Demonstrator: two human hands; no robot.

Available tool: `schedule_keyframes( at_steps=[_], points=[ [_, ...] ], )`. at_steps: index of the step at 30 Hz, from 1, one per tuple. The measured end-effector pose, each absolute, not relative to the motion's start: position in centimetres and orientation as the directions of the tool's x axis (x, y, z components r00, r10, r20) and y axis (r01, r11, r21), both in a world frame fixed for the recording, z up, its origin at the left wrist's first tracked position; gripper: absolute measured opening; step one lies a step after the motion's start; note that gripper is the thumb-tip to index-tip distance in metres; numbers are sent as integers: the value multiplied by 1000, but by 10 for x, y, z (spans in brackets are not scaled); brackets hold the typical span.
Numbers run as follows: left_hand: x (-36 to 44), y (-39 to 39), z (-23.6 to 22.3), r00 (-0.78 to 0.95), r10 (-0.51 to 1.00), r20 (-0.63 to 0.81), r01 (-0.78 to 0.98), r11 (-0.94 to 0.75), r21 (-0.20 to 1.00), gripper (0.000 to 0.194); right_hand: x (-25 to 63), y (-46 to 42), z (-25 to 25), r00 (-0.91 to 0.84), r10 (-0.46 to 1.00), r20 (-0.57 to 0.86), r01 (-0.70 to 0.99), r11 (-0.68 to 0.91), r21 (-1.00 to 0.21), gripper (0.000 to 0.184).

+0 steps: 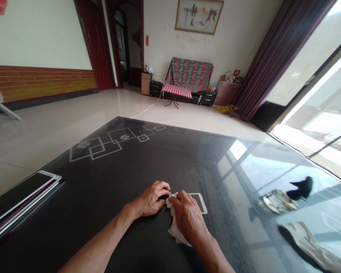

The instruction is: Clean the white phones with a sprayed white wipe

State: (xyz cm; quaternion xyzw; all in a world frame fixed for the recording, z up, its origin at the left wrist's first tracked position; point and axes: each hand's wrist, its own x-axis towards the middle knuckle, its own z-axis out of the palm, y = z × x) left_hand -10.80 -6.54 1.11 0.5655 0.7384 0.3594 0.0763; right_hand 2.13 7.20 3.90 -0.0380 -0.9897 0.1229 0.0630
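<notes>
Phone [200, 202] partly under right hand [189, 215], cloth [176, 230] apparently between them.

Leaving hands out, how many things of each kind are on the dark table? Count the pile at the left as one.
Stack of flat devices: 1
White-framed device: 1
White cloth or tissue: 1
Glass dish: 1
Black object, unclear what: 1
Crumpled beige item: 1
Total: 6

The right hand [186, 214] is hiding part of a white-rimmed rectangular device [200, 203], lower centre.
The left edge is cropping a stack of flat, white-edged devices [22, 199].
</notes>
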Motion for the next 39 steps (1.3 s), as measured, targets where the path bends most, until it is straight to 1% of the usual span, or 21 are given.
schedule_keyframes(
  at_steps=[7, 15, 21, 30, 35, 39],
  points=[
    [-109, -66, 10, -344, 891, 296, 782, 97, 615, 35, 38, 71, 36, -993, 62, 96, 39, 975, -220, 24],
    [-110, -66, 8, -342, 892, 296, 786, 99, 611, 35, 18, 74, 34, -989, 81, 122, 51, 973, -226, 26],
    [-109, -66, 11, -338, 893, 296, 789, 97, 607, 38, 36, 71, 35, -993, 54, 101, 29, 973, -229, 23],
    [-111, -66, 9, -335, 895, 294, 794, 100, 600, 35, 20, 72, 38, -989, 90, 115, 65, 978, -199, 25],
    [-109, -66, 10, -335, 893, 299, 802, 104, 588, 38, 38, 69, 36, -991, 79, 107, 56, 977, -207, 26],
    [-108, -66, 12, -338, 893, 298, 806, 111, 581, 37, 55, 69, 33, -991, 92, 99, 65, 966, -250, 29]
  ],
)
